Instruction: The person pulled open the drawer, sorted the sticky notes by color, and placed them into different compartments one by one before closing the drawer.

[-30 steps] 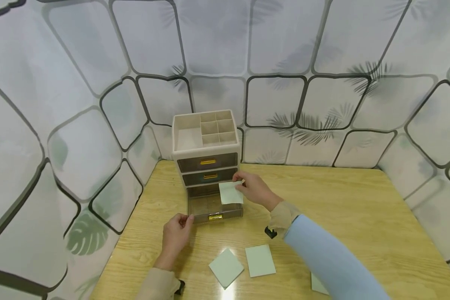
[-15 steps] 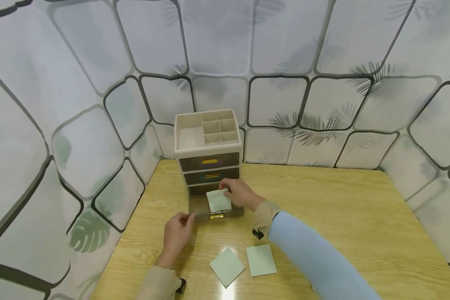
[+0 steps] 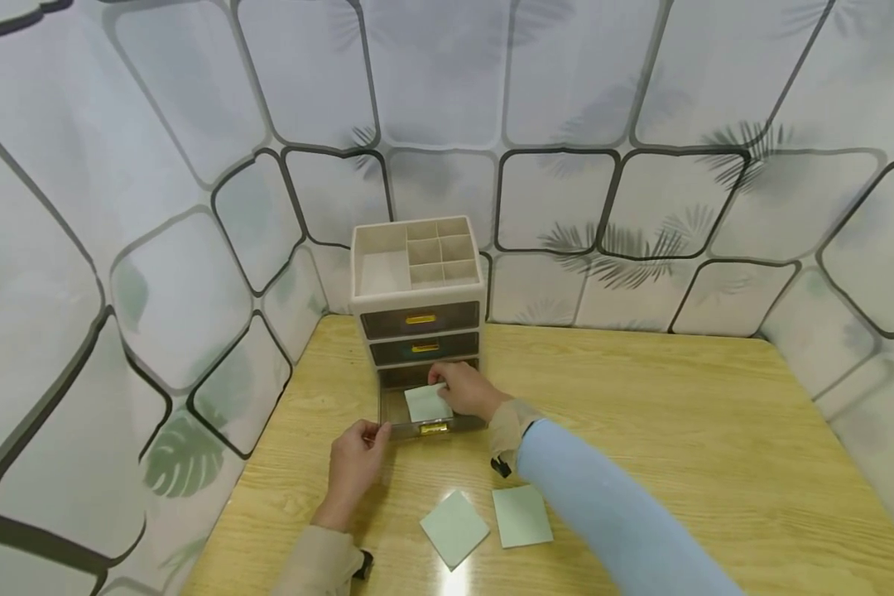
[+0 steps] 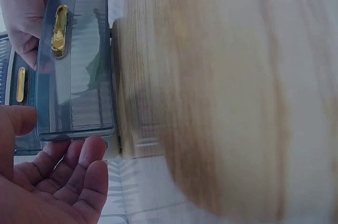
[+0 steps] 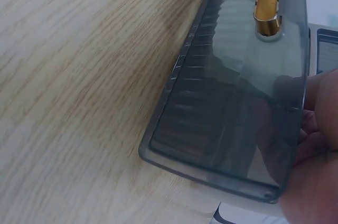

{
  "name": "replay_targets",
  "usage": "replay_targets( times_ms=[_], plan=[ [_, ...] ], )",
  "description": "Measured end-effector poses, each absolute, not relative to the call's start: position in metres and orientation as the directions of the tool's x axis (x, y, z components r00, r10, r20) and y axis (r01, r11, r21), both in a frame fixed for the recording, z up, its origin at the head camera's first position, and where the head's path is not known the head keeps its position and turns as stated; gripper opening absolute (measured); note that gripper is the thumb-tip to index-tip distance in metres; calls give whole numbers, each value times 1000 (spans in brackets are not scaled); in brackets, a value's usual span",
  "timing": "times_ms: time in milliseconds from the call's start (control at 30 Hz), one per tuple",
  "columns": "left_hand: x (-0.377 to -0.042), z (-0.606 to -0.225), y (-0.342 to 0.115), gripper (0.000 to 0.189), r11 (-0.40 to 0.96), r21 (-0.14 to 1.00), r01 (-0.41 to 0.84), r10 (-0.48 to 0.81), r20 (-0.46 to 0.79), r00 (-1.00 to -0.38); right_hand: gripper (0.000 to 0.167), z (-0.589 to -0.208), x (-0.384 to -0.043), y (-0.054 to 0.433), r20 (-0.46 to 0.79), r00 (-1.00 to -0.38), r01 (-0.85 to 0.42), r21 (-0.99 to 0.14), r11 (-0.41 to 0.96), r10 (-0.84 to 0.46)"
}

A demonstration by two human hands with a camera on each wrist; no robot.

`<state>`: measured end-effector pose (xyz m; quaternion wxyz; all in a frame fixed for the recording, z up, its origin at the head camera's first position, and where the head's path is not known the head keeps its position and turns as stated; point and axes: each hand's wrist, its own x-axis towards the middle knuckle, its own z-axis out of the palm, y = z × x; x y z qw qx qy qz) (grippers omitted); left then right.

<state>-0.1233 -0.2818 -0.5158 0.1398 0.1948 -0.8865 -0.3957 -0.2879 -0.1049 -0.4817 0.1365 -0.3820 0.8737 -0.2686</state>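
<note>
A small white desk organizer [image 3: 417, 296] stands on the table with its smoky, see-through bottom drawer [image 3: 410, 430] pulled out. My left hand [image 3: 353, 463] holds the drawer's left front corner, thumb at the top edge and fingers along the side in the left wrist view. Inside the drawer, a pale green sticky note [image 3: 425, 404] is pinched by my right hand [image 3: 468, 392], which reaches in over the right side. Through the drawer front [image 5: 211, 113], the right wrist view shows the note and part of that hand. Both upper drawers are pushed in.
Two more pale green sticky notes, one turned like a diamond [image 3: 454, 530] and one squarer [image 3: 522, 516], lie on the wooden table [image 3: 641, 406] in front of the organizer. Its top tray [image 3: 382, 273] has several compartments. Patterned curtain walls [image 3: 551, 199] enclose the back and sides.
My right hand has carried the sticky note left and down into the drawer, from above its right side. My left hand has stayed at the drawer's corner.
</note>
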Motion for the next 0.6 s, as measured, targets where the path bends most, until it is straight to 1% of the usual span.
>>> replay_targets(
  times_ms=[433,600],
  plan=[
    [-123,-516,-281,24,619,756,-213,-456,125,-881,19,-482,-282,-111,-90,-707,-580,-493,648,-701],
    [-124,-517,-281,24,619,757,-210,-455,128,-881,19,-486,-282,-113,-72,-715,-590,-473,655,-696]
  ],
)
